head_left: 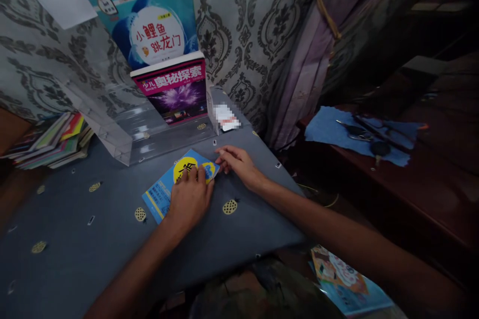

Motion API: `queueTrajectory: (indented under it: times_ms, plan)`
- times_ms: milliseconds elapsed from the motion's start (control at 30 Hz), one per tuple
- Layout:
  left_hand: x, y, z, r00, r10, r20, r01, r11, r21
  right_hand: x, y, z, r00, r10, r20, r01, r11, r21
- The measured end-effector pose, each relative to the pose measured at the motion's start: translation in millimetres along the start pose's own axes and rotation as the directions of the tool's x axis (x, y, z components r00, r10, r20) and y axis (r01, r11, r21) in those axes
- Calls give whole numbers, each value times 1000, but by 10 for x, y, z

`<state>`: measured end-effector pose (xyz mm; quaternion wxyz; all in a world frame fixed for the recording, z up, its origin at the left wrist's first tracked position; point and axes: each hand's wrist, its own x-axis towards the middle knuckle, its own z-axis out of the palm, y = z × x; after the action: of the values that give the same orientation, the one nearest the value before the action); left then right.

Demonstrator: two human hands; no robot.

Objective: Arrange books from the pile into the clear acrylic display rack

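A small blue book (155,197) with a yellow oval on its cover lies aslant on the grey tablecloth. My left hand (190,194) rests flat on the cover, fingers stretched over the yellow oval and hiding part of the title. At the book's right corner is my right hand (241,167), its bent fingers closed about that corner. Just behind the book stands a clear acrylic book rack (121,149). It holds a magenta and purple book (183,94) in front and a teal book (160,35) higher up behind.
Stacked books (56,142) lie at the table's left back. Beside the rack is a small white item (227,118), blurred out. To the right, a dark red table (381,179) carries a blue cloth (325,127) with dark objects on it. More books (348,281) lie below the table's front edge.
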<state>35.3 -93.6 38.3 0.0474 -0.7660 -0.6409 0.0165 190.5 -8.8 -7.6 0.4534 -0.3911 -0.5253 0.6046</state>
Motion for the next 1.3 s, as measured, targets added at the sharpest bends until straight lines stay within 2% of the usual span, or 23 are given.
queueTrajectory:
  times_ms: [133,300,467,567,1067,1200,1300]
  plan:
    - [41,66,-126,995,-7,96,4,999,34,-26,-7,-64,997,-67,34,71,989,-129]
    - [36,116,-196,990,-15,141,5,997,73,-94,-25,-88,991,-127,45,135,942,-308]
    - [36,131,-177,990,-17,143,4,995,95,-151,-113,-69,985,-162,65,171,828,-534]
    - [38,134,-153,990,-16,141,1,994,107,-182,-174,-60,985,-161,65,168,781,-602]
    - [12,146,-136,994,-24,108,14,995,96,-187,-151,-44,988,-103,114,148,841,-521]
    - [45,-37,-219,991,-27,133,24,999,27,-211,-163,-29,981,-81,174,156,869,-470]
    - [86,-261,-267,992,-99,82,94,994,58,-233,-169,-20,976,-69,206,159,873,-462]
